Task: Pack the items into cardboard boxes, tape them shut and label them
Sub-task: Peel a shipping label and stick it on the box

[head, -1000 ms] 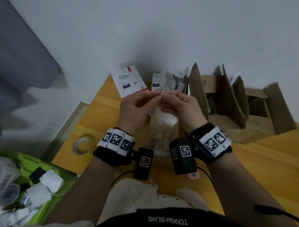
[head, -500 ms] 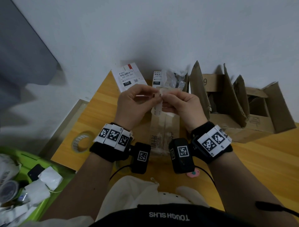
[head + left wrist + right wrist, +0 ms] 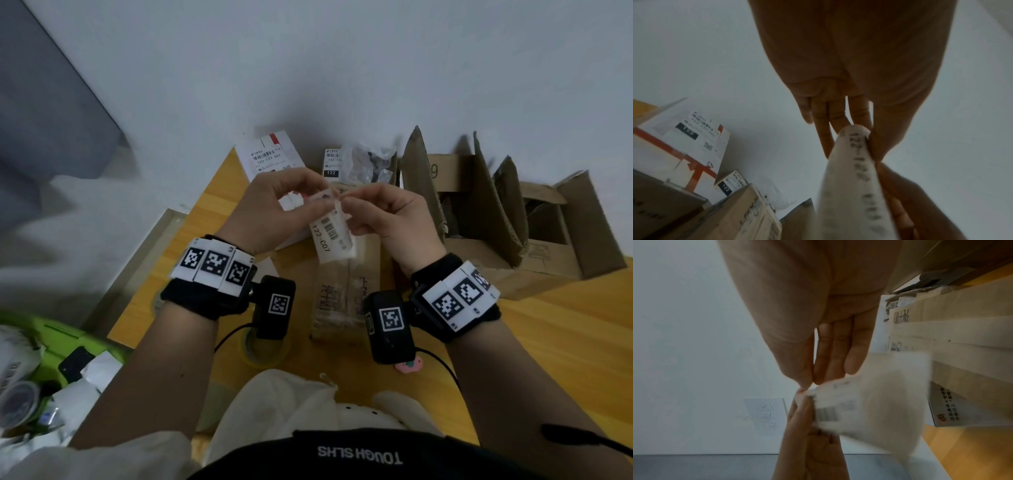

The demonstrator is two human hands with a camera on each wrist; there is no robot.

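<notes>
Head view: both hands are raised above the taped cardboard box (image 3: 346, 287) that lies on the wooden table (image 3: 561, 339). The left hand (image 3: 274, 209) and right hand (image 3: 387, 216) each pinch the top edge of a shipping label (image 3: 334, 236), fingertips meeting at one corner; the label hangs free, barcode side toward the camera. Judged step: parting the label from its backing. An open cardboard box (image 3: 486, 219) stands to the right, and two labelled white boxes (image 3: 270, 154) stand at the far edge.

Left wrist view: the label (image 3: 851, 178) curls into a tube below the thumb-and-forefinger pinch of the left hand (image 3: 849, 81). Risk: a curled adhesive face may stick to itself or to a finger (blur prevents confirming which face is adhesive).

Right wrist view: the right hand (image 3: 818, 331) nips the label (image 3: 869, 407) at its corner, against the opposing fingers. Risk: unequal pull could tear the corner or crease the barcode, and a label laid down skewed would wrinkle.
</notes>
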